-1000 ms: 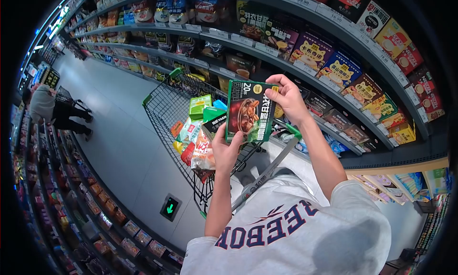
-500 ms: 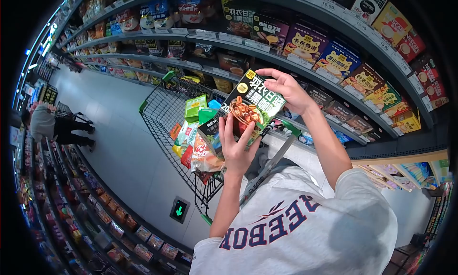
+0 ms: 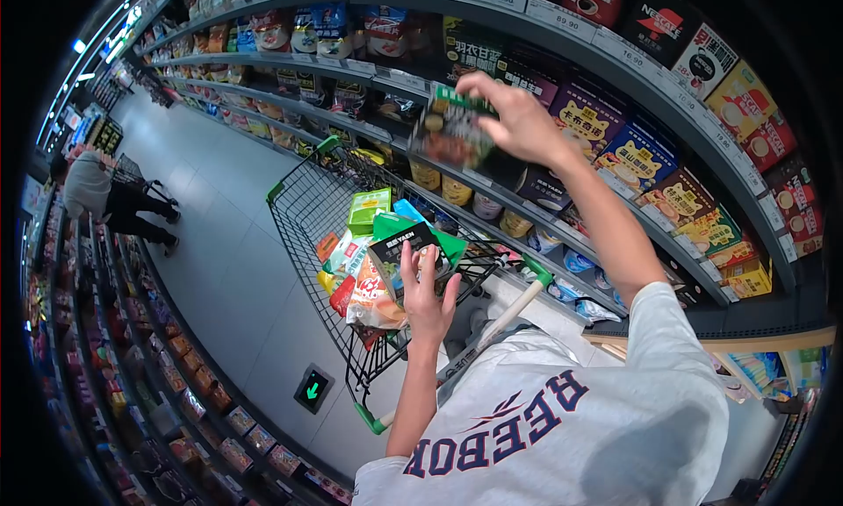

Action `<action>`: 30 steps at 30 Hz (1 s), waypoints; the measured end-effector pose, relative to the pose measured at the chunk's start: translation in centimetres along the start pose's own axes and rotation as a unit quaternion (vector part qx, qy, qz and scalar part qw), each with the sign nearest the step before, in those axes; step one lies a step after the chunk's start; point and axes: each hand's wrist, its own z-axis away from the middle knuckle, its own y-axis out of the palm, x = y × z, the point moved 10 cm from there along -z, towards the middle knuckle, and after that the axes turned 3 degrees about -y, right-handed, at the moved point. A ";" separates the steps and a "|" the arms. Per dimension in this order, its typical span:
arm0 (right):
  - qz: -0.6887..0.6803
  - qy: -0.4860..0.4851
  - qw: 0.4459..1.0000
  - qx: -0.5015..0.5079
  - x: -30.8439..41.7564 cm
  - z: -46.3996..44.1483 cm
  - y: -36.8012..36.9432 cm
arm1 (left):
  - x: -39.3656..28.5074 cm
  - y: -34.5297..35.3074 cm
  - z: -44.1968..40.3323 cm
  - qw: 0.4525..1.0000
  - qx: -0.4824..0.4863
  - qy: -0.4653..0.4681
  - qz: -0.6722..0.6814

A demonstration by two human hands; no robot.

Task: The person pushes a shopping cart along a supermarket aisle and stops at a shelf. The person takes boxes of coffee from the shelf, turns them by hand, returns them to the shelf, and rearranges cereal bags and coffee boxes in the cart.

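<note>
My right hand (image 3: 518, 120) grips a dark coffee box (image 3: 452, 136) by its upper edge. The box has green on top, is smeared by motion, and hangs in front of the middle shelf; I cannot tell whether it touches the shelf. My left hand (image 3: 426, 300) is over the shopping cart (image 3: 303, 243), fingers stretched out and thumb apart. Its fingers overlap a black box marked YAEN (image 3: 406, 241), which seems to rest on the goods in the cart. Whether they touch it is unclear. Around that box lie a light green box (image 3: 369, 209) and an orange-and-white food bag (image 3: 376, 297).
Curved shelves (image 3: 562, 23) of boxed coffee and bagged goods rise ahead and to my right. Low racks of packets (image 3: 184, 383) line the left side. A person (image 3: 110, 194) stands in the aisle at left. A floor sign with a green arrow (image 3: 313, 388) lies beside the cart.
My right hand has lifted the coffee box away from my left hand, up and forward to the shelf. My left hand has lost contact with that box and stays over the cart.
</note>
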 end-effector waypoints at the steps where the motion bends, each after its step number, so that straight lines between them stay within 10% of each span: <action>1: 0.065 -0.036 0.996 -0.042 -0.3 -1.6 -0.6 | 1.0 0.4 0.5 0.999 0.021 -0.024 0.006; 7: 0.242 -0.054 0.968 -0.047 -5.2 -7.9 0.3 | 4.8 1.4 5.4 0.988 0.097 -0.107 -0.056; 30: 0.227 0.111 0.966 -0.052 -16.1 -9.4 3.2 | 7.9 1.4 10.9 0.975 0.097 -0.180 -0.082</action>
